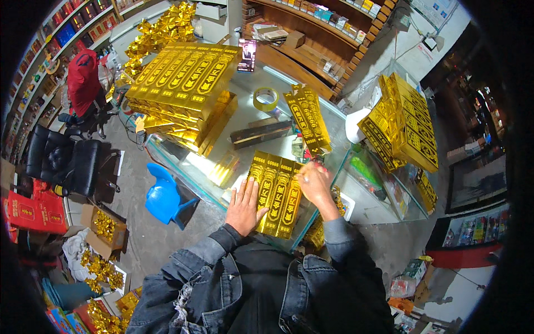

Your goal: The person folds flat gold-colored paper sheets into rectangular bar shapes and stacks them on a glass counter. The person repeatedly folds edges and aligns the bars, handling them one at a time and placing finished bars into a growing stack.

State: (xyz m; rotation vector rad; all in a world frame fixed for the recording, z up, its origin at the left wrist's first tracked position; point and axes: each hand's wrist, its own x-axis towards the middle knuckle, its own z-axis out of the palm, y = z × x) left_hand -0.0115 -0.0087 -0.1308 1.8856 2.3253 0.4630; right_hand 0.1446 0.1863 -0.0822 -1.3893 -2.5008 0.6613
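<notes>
A row of several long gold boxes (276,192) with dark printing lies side by side on the glass counter (247,92) in front of me. My left hand (243,207) rests flat against the row's left side, fingers stretched out. At the upper right corner of the row is my right hand (316,182), its fingers closed; whether a small thing is pinched in them is hidden. Something red shows just behind those fingers. Beyond the row lie a long dark box (260,134), a gold printed wrapper or carton piece (307,114) and a roll of yellowish tape (267,108).
A tall stack of gold boxes (183,72) stands at the counter's left, with crumpled gold foil (161,30) behind it. More gold cartons (411,122) are piled at the right. A blue plastic chair (165,195) and a black armchair (67,158) stand on the left floor.
</notes>
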